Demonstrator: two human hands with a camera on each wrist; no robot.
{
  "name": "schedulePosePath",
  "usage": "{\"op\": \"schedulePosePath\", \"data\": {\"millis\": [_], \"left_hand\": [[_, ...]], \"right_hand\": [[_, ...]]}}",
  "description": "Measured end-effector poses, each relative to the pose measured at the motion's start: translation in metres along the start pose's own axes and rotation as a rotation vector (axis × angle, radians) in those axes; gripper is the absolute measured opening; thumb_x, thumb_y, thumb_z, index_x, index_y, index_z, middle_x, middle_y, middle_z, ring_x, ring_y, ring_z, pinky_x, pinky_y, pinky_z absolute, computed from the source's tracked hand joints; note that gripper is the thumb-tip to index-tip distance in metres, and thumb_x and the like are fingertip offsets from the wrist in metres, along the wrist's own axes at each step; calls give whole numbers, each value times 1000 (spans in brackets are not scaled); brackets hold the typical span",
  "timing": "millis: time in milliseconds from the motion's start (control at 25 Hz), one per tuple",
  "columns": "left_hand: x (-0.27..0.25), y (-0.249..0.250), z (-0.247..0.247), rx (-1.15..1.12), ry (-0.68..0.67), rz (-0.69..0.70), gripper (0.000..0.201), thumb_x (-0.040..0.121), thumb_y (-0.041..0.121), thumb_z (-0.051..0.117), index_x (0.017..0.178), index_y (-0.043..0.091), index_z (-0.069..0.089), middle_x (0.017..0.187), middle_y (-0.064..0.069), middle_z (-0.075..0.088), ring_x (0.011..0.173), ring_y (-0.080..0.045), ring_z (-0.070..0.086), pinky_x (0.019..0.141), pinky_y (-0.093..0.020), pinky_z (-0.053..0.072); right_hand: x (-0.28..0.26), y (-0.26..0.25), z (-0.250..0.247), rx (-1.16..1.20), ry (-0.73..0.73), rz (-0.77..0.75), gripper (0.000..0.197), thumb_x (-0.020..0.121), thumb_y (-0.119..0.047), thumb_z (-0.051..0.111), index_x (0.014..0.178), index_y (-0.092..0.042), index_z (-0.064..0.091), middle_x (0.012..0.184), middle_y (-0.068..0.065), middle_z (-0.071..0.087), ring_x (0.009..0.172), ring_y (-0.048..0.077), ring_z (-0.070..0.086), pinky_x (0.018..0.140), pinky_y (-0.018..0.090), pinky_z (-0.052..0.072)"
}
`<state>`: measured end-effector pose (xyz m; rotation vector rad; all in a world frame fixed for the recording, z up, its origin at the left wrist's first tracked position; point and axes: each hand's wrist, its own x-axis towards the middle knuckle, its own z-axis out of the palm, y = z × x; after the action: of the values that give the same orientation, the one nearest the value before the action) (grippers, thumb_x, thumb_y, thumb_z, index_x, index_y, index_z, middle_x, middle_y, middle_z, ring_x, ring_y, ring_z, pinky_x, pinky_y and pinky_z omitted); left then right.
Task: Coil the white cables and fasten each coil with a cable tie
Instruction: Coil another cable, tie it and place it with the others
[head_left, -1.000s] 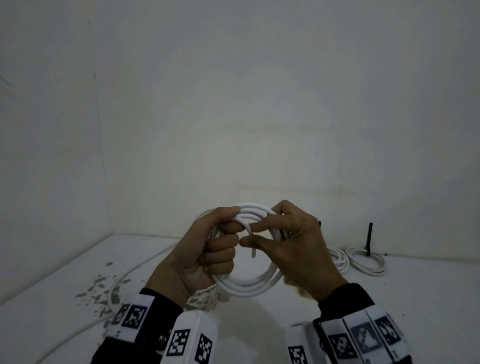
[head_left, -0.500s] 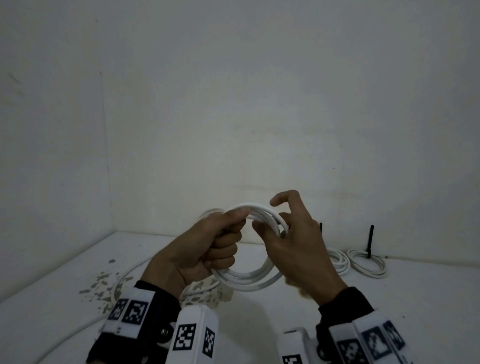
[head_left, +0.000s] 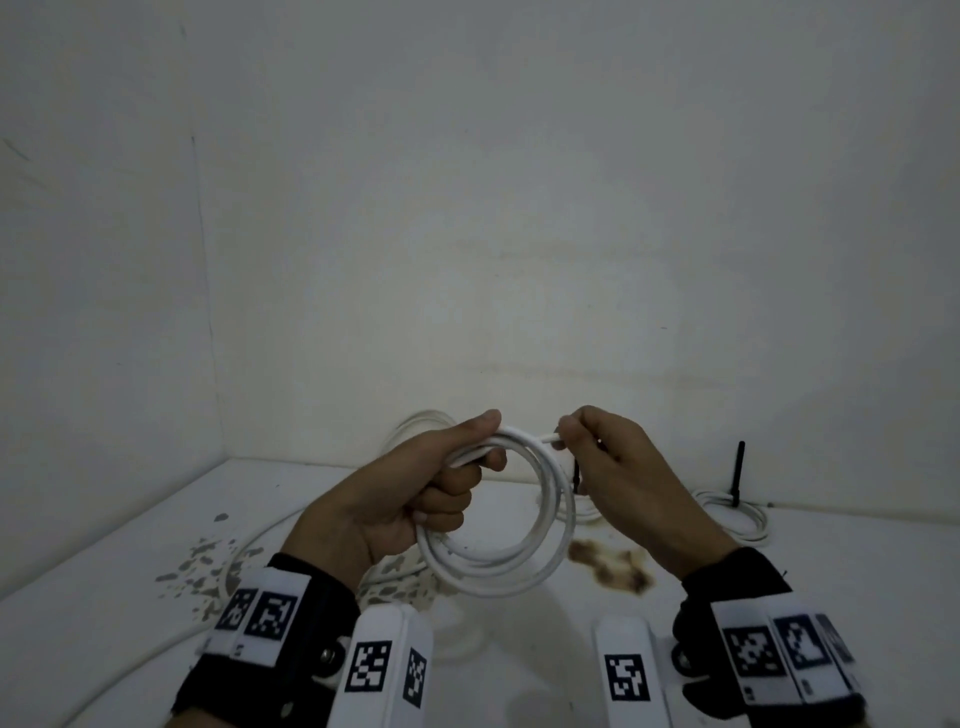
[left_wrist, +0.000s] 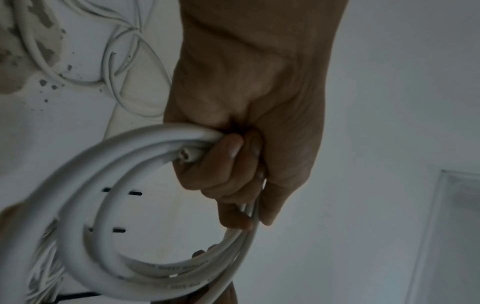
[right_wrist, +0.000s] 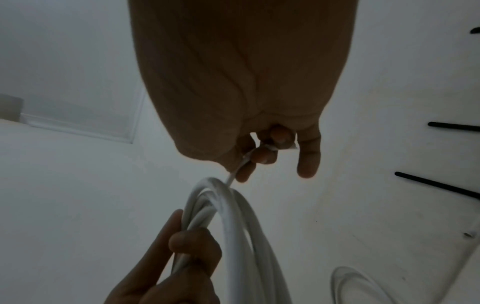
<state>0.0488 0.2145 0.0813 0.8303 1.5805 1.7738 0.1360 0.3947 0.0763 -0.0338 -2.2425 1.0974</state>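
I hold a coil of white cable (head_left: 498, 574) upright above the table, in front of my chest. My left hand (head_left: 487, 440) grips the coil's upper left part, thumb on top and fingers curled through the ring (left_wrist: 103, 226). One cut cable end (left_wrist: 187, 156) pokes out beside those fingers. My right hand (head_left: 563, 435) pinches the other thin cable end (right_wrist: 241, 162) between thumb and fingertips at the coil's top right (right_wrist: 233, 226). I see no tie on this coil.
A tied coil (head_left: 737, 519) with an upright black tie (head_left: 738, 470) lies at the back right. Loose white cables (left_wrist: 116, 72) lie on the stained table (head_left: 608, 569) at the left. Loose black cable ties (right_wrist: 439, 185) lie on the table. Walls close the left and back.
My right hand has come out of the ring's middle and moved to its top right, now pinching the cable end. Both hands and the coil sit slightly lower; the left grip is unchanged.
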Motion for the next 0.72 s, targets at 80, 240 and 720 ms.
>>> {"op": "schedulePosePath", "data": {"millis": [80, 240, 720], "left_hand": [[2, -1, 3, 19, -1, -24, 39, 82, 52, 58, 74, 14, 58, 49, 8, 15, 33, -4, 12, 34, -16, 14], [4, -3, 6, 54, -1, -71, 39, 80, 54, 59, 72, 16, 51, 49, 8, 16, 33, -4, 12, 33, -17, 15], [5, -2, 4, 103, 73, -52, 40, 82, 54, 60, 67, 19, 46, 50, 7, 18, 33, -4, 16, 34, -16, 18]], "right_hand": [[0, 3, -1, -42, 51, -1, 36, 104, -32, 43, 83, -4, 54, 62, -4, 40, 57, 13, 36, 58, 40, 36], [0, 5, 4, -86, 147, 35, 38, 105, -31, 42, 71, -16, 45, 61, -4, 41, 56, 13, 37, 59, 35, 34], [3, 5, 4, 19, 306, 161, 37, 106, -35, 40, 85, -13, 62, 54, -5, 40, 49, 13, 37, 55, 28, 33]]}}
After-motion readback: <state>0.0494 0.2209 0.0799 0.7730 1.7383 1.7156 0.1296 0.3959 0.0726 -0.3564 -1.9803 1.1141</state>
